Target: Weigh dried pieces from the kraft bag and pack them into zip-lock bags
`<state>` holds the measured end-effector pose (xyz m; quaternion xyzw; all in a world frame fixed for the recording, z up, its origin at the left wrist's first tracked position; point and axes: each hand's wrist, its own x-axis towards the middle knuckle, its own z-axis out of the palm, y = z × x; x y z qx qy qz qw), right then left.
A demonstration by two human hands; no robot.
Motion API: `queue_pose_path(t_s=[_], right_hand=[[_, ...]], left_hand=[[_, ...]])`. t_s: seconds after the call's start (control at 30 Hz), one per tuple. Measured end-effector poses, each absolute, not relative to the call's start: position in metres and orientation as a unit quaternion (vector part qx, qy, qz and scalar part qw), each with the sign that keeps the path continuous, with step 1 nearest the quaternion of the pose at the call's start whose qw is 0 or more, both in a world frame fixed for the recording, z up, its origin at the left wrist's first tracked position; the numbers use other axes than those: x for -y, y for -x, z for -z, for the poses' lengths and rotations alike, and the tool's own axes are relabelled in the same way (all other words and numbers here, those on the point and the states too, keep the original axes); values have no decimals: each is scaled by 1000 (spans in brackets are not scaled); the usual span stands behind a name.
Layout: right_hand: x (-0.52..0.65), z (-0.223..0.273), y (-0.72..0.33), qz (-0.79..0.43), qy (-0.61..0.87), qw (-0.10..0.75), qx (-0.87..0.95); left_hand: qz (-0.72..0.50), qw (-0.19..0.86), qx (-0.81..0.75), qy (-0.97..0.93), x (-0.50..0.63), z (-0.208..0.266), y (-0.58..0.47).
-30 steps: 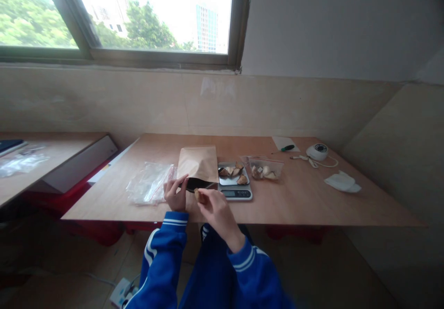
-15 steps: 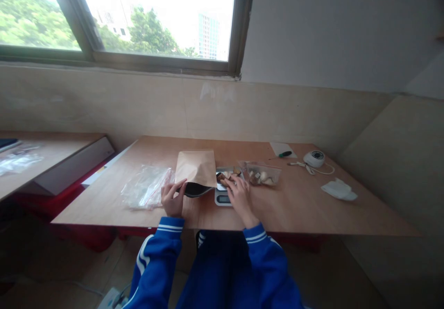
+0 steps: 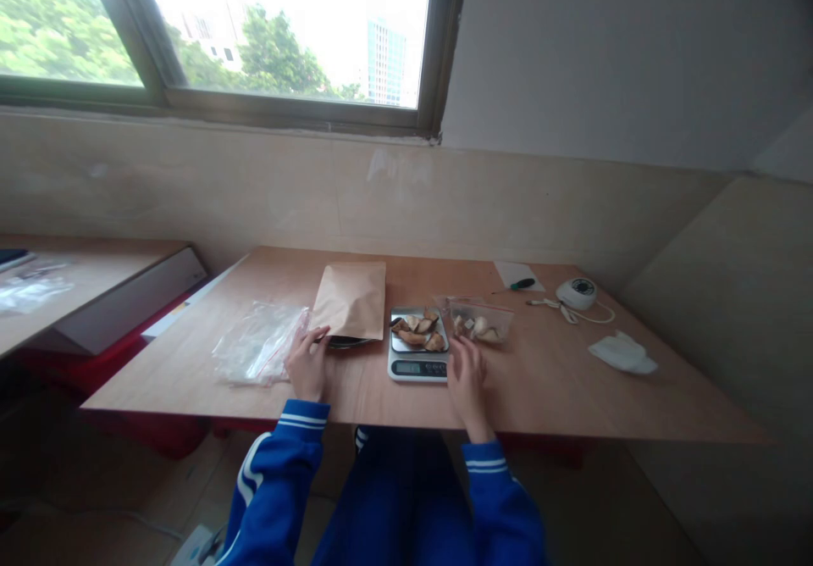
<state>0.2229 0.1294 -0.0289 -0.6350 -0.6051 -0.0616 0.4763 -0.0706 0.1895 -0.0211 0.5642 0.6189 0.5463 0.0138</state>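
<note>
My left hand [image 3: 308, 366] pinches the lower left corner of a brown kraft paper bag [image 3: 351, 299]. The bag lies on the table with its mouth towards me, and a narrow dark strip of the inside shows. To its right is a small digital kitchen scale [image 3: 400, 369]. Several brown dried pieces, like dried mushrooms [image 3: 412, 337], rest on the scale's metal plate. My right hand [image 3: 468, 380] is beside the scale's right edge, fingers loosely apart and holding nothing. Just beyond those fingers lies a clear zip bag [image 3: 501, 320] with pale lumps inside.
Clear plastic bags [image 3: 257, 346] are piled left of my left hand. Towards the back right are a green-handled screwdriver [image 3: 522, 284] on a white sheet and a white dome camera [image 3: 576, 293] with its cable. A crumpled white tissue [image 3: 622, 352] lies nearer the right edge.
My right hand has left the dried pieces on the scale and moved right, opening out. The paper bag has shifted left off the scale, and its mouth has narrowed.
</note>
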Motion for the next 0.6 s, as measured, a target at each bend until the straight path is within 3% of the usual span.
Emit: queue_pose_path(t_s=[0.2, 0.6], right_hand=[[-128, 41, -235, -7, 632, 546, 550], [-123, 35, -234, -30, 651, 530, 542]], left_hand=[[-488, 13, -671, -558, -187, 20, 67], [-469, -23, -660, -587, -188, 22, 64]])
